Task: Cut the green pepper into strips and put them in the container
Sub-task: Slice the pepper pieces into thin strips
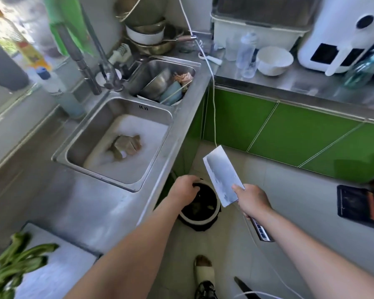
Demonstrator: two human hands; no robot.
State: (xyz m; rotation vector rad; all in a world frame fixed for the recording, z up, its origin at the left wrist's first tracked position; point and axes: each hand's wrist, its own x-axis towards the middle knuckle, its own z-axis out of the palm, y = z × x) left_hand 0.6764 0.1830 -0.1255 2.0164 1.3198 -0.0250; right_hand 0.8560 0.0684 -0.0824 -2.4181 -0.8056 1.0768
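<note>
Our left hand (185,188) reaches down over the trash bin (198,221), which stands on the floor just beside the tabletop's corner. Its fingers are curled downward at the near rim of the bin's black liner, and we cannot tell whether they pinch anything. Our right hand (252,199) is wrapped round the handle of a cleaver (222,175), with the thumb laid on the flat of the broad blade. The blade points up and away from us, above the bin's right side and clear of the left hand.

The green pepper (20,260) lies well apart from both hands, at the lower left. It is in long pieces, heaped on the left part of a white cutting board (58,270). That board rests on the steel tabletop (84,212).

Beyond the board, the near basin of the sink (84,130) holds a white slab with pale brownish lumps on it. The far basin (138,70) is stacked with metal and blue dishes. Green cabinet doors (289,134) run along the right under a second counter, which carries a white bowl (274,60) and a white appliance (341,35). One slippered foot (203,270) stands on the tiled floor below the bin.
</note>
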